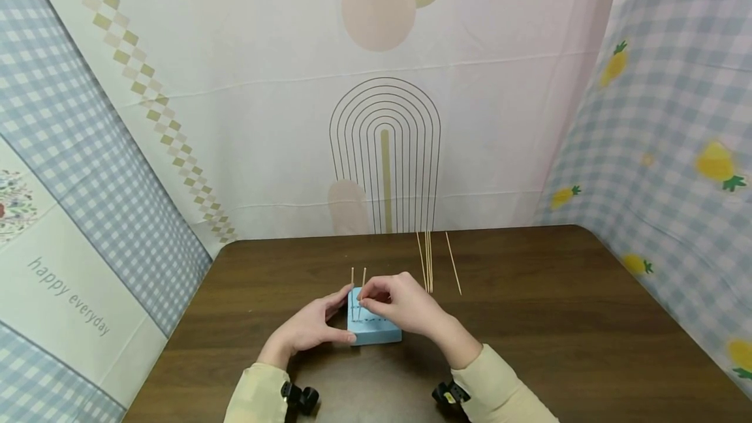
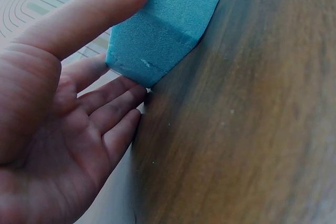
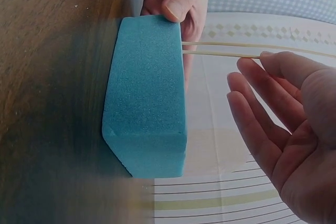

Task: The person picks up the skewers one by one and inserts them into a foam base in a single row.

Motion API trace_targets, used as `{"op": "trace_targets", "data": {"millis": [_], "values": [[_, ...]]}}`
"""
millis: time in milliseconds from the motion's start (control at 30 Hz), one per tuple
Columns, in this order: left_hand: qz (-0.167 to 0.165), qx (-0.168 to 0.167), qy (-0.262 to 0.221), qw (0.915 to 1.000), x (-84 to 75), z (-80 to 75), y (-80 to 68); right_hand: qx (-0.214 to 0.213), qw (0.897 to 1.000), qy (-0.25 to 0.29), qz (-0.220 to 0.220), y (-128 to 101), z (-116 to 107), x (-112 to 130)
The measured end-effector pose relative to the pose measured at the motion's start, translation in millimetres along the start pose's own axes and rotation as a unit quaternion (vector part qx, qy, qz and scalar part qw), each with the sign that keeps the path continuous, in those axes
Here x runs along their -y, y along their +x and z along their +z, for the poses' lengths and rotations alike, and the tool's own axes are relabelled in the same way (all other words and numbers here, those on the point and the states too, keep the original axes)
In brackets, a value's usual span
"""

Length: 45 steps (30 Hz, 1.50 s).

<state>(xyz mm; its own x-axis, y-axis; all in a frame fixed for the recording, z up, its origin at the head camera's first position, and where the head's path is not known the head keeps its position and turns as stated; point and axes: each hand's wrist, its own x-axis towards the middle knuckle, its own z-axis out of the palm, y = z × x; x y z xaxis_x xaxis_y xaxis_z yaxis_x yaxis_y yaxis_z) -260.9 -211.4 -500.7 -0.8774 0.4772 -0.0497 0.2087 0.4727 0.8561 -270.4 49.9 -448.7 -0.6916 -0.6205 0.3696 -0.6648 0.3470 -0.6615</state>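
Note:
A light blue foam block [image 1: 378, 337] lies on the table, its top marked with dark dotted lines. My left hand [image 1: 308, 326] steadies it from the left, the thumb on its near side and fingers round toward the back. In the left wrist view, the thumb presses the block [image 2: 157, 24] while the lower fingers lie by its corner. Over the block, my right hand [image 1: 408, 305] pinches a thin wooden stick [image 3: 226, 53] between thumb and index finger; its lower end meets the block's top. Another upright stick [image 1: 352, 275] stands in the block just to the left.
Several loose thin sticks [image 1: 430, 266] lie behind the right hand on the brown wooden table [image 1: 517, 292]. One more stick [image 1: 454, 263] lies apart from them, farther right. A white patterned cloth [image 1: 282, 149] hangs behind the table, with blue checked cloth at both sides.

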Motion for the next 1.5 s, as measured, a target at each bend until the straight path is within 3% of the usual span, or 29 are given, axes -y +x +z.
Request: {"op": "trace_targets", "data": {"millis": [667, 967, 1500], "values": [[-0.006, -0.002, 0.009, 0.9999, 1.3, 1.2, 1.3, -0.002, 1.000, -0.010, 0.008, -0.6, 1.8, 0.3], [-0.013, -0.007, 0.023, 0.9996, 2.0, 1.0, 1.1, 0.007, 1.000, -0.014, 0.006, 0.3, 0.6, 0.6], [-0.002, 0.003, 0.008, 1.0000, 0.6, 0.6, 0.4, 0.031, 0.999, -0.014, 0.002, -0.8, -1.0, 1.1]]}}
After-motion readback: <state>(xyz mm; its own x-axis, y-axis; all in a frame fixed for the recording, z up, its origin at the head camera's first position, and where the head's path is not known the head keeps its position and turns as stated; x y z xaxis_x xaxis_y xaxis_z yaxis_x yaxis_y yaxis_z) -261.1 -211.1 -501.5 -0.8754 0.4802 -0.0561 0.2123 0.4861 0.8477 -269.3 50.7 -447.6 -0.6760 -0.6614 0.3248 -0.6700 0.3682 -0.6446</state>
